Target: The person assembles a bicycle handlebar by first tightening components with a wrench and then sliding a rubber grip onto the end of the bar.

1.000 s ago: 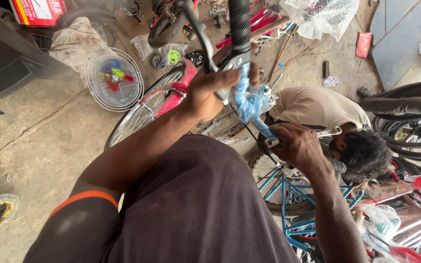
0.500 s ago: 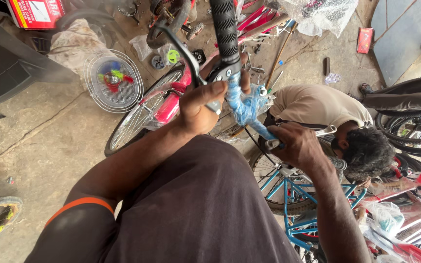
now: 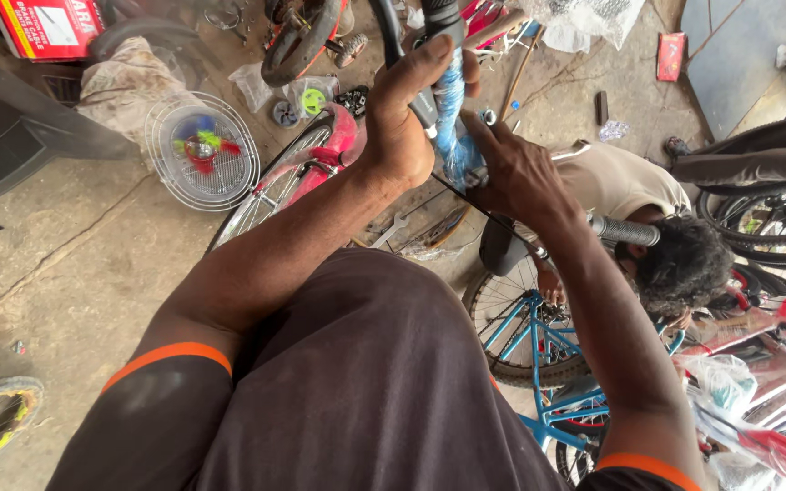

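My left hand is clamped around a bicycle handlebar wrapped in blue plastic, just below its black grip. My right hand pinches the lower end of the blue wrapping, with a thin black cable running under it. A second black grip sticks out to the right of my wrist. Below, a blue bicycle frame and its wheel stand near another person who crouches on the floor.
A pink bicycle lies on the concrete floor. A round wire basket with coloured parts sits to its left, a red box at the top left. Dark tyres crowd the right edge; wrapped red bicycles stand lower right.
Both hands have moved up and closer together on the handlebar. My left hand has shifted to grasp it higher, and my right hand has risen to the blue wrapping.
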